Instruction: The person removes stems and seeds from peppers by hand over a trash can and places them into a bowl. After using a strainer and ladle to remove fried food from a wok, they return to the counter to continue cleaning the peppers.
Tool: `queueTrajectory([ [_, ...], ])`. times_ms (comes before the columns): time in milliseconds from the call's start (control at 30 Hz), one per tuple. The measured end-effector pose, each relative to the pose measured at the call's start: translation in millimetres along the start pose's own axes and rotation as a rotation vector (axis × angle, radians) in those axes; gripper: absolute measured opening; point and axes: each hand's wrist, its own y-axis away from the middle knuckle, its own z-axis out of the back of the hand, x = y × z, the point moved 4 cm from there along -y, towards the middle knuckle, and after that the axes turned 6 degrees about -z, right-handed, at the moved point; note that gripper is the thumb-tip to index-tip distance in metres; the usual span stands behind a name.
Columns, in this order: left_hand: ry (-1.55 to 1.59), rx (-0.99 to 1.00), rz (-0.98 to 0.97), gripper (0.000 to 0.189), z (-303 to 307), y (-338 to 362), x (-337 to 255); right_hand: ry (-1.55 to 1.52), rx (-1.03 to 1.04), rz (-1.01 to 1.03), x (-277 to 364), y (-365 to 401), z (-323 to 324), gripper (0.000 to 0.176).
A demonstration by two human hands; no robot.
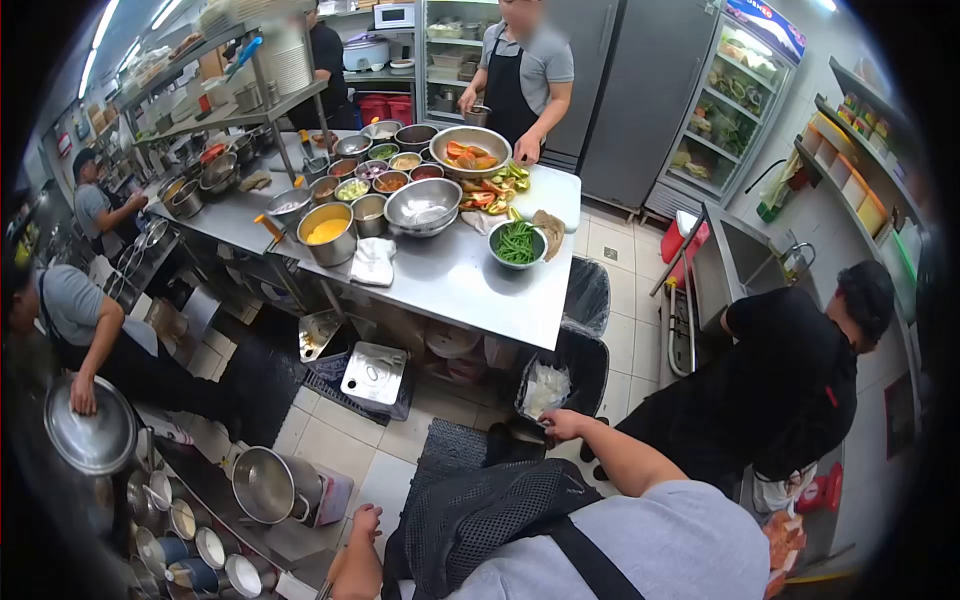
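My left hand (367,521) is low in the view, its fingers curled, with nothing visible in them, to the right of a large steel pot (265,484). On the right side my right hand (562,424) reaches forward with fingers pinched together; a small thing at the fingertips is too small to name. Just beyond it stands a black-lined bin (590,365) with whitish plastic (546,388) inside. Further ahead, a steel table (490,300) bears a bowl of green beans (516,243), cut peppers (490,190) and a pot of yellow food (326,232).
A person in a black apron (510,90) stands behind the table. Another in black (760,370) bends at the right near a sink (755,250). At the left a person's hand (82,395) holds a large lid (90,430). A dark mat (255,370) lies on the floor.
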Motion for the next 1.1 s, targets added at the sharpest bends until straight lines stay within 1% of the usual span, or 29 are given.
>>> queueTrajectory([
  [33,-0.006,-0.01,0.002,0.064,-1,-12,-12,-0.01,-0.017,-0.004,-3,-3,7,0.053],
  [100,0.138,-0.059,0.104,0.061,2,-42,-26,-0.015,-0.046,0.018,-7,-11,27,0.053],
  [167,0.08,-0.06,0.102,0.06,2,-63,-62,-0.017,-0.088,0.062,-17,-23,44,0.051],
  [200,0.038,-0.041,0.072,0.059,0,-73,-87,-0.025,-0.082,0.065,-18,-26,55,0.051],
  [267,-0.02,-0.026,0.018,0.057,-14,-94,-135,-0.151,-0.032,0.019,-20,-27,75,0.049],
  [333,-0.031,-0.05,-0.054,0.052,-30,-114,-188,-0.175,-0.033,0.057,-28,-30,90,0.048],
  [367,-0.021,-0.067,-0.106,0.049,-45,-122,-222,-0.191,-0.042,0.099,-29,-32,101,0.047],
  [400,0.02,-0.038,-0.18,0.046,-61,-122,-266,-0.213,-0.053,0.129,-24,-26,115,0.046],
  [467,0.146,-0.008,-0.346,0.036,-96,-119,-354,-0.25,-0.048,0.132,-31,-29,131,0.045],
  [533,0.365,0.133,-0.459,0.037,-129,-106,-447,-0.293,-0.08,0.119,-40,-27,141,0.045],
  [567,0.315,0.212,-0.527,0.037,-140,-123,-483,-0.293,-0.074,0.122,-44,-26,145,0.045],
  [633,0.355,0.251,-0.607,0.037,-154,-115,-572,-0.372,-0.125,0.011,-59,-23,146,0.045],
  [667,0.304,0.268,-0.646,0.04,-160,-128,-611,-0.38,-0.124,0.004,-66,-21,142,0.045],
  [733,0.36,0.249,-0.707,0.044,-170,-132,-689,-0.391,-0.21,-0.092,-82,-13,137,0.046],
  [800,0.504,0.255,-0.728,0.046,-180,-153,-751,-0.443,-0.217,-0.16,-89,0,129,0.046],
  [867,0.595,0.243,-0.766,0.052,-188,-164,-801,-0.506,-0.233,-0.235,-92,14,122,0.046],
  [900,0.588,0.265,-0.76,0.052,-193,-177,-823,-0.516,-0.243,-0.253,-90,20,120,0.046],
  [967,0.743,0.194,-0.668,0.057,-196,-213,-857,-0.52,-0.275,-0.406,-85,33,118,0.046],
  [1000,0.727,0.222,-0.613,0.057,-195,-232,-875,-0.52,-0.285,-0.424,-81,36,115,0.046],
  [1033,0.712,0.245,-0.558,0.057,-193,-250,-889,-0.624,-0.339,-0.437,-76,40,111,0.046],
  [1067,0.733,0.187,-0.541,0.053,-187,-249,-901,-0.728,-0.388,-0.445,-70,40,106,0.046],
  [1100,0.734,0.191,-0.533,0.053,-185,-264,-912,-0.726,-0.386,-0.455,-61,38,101,0.046],
])
